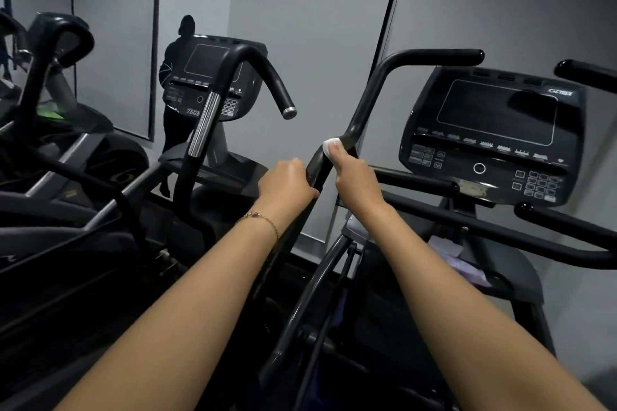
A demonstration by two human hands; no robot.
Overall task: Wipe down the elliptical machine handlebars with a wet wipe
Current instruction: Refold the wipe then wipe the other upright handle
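The left hand [287, 184] grips the black handlebar [370, 93] just below the right hand [354, 175]. The right hand's curled fingers hold a white wipe [330, 145] against the bar's bend. A console [494, 130] stands beyond it, to the right.

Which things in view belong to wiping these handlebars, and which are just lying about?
Belongs to the job: wet wipe; handlebar under it; right hand pressing the wipe on; left hand holding the bar lower down.
Lying about: console; neighbouring machine's handlebar.
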